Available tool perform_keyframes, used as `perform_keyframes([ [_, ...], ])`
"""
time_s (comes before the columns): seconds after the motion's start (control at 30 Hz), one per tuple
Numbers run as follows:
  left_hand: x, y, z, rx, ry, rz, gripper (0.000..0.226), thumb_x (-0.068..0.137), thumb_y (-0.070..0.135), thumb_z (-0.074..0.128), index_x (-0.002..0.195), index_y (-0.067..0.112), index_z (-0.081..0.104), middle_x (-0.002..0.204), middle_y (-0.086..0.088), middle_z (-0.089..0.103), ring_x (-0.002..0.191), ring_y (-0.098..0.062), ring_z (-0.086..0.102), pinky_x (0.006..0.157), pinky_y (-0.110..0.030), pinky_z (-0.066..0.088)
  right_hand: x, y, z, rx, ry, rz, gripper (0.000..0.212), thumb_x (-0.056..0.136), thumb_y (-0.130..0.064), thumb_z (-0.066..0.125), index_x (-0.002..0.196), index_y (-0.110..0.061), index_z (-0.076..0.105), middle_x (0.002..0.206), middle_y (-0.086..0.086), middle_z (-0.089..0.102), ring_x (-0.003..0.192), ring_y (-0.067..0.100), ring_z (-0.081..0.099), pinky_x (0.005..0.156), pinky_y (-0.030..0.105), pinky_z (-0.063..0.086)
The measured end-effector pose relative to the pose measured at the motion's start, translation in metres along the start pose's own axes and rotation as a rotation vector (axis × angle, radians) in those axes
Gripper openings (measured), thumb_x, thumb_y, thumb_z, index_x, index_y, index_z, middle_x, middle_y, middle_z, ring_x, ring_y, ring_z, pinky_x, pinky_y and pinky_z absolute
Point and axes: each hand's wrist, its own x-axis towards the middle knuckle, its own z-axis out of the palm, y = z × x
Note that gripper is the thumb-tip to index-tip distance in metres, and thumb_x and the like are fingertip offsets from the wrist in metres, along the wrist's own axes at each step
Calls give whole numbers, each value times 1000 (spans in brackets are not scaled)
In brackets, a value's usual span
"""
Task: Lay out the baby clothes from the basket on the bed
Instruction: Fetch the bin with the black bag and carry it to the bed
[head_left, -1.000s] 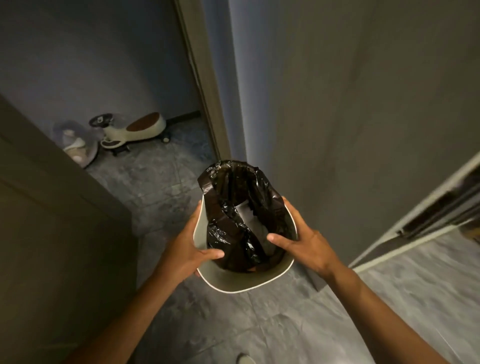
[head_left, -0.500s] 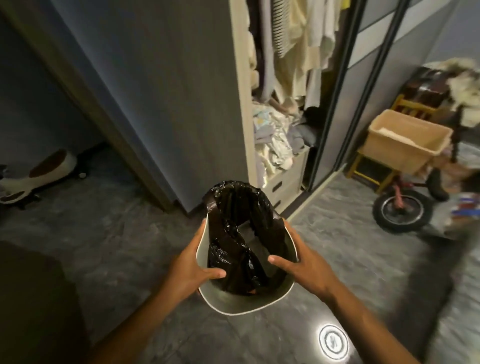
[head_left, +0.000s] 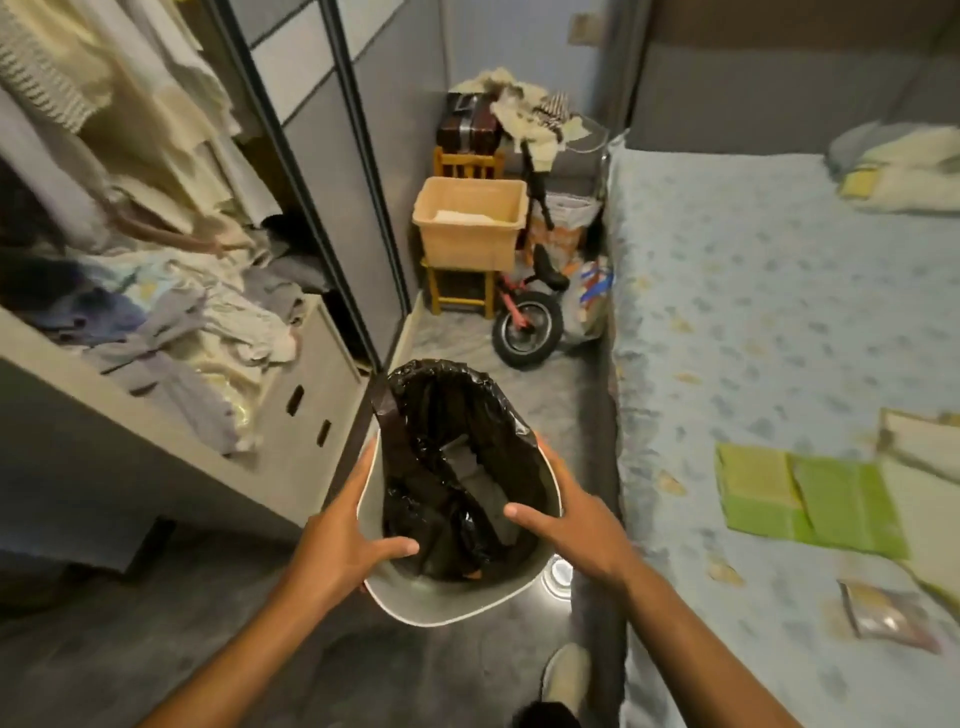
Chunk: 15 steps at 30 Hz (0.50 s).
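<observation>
Both hands, left hand (head_left: 347, 540) and right hand (head_left: 582, 530), hold the basket (head_left: 447, 597), fingers wrapped round its rim (maybe empty); next, set it by the bed (head_left: 727, 312).

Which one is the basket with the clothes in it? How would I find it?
Look past the wardrobe's sliding door to the far corner beside the bed. There a tan plastic basket sits on a yellow wooden stool, pale cloth inside. Unlike the bin in both hands, it has no black bag.

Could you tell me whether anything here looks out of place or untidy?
Yes: the bin held by the left hand and right hand has a crumpled black liner slumped inside, and clothes spill messily off the wardrobe shelf.
</observation>
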Motion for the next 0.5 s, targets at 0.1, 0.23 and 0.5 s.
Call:
perform_keyframes([
  [0.1,42,24,39,46,-87,16,132,53,38,94,141,70,2,152,15,38,135,-25,46,106,-40,43,10,32,-34,20,81,52,90,64,-82,63,135,-75,7,136,-25,53,126,14,55,101,36,47],
  [0.23,99,50,91,66,-194,51,131,56,38,93,141,69,0,158,6,33,140,-26,40,108,-43,41,32,79,-74,60,160,119,92,65,-81,63,136,-74,5,138,-26,50,125,15,56,98,35,49],
  [0.5,216,32,196,67,-348,109,129,54,42,93,145,65,4,147,33,27,133,0,32,105,-20,33,107,188,-100,138,248,194,94,67,-78,65,139,-70,5,150,-25,39,132,11,48,98,31,45],
])
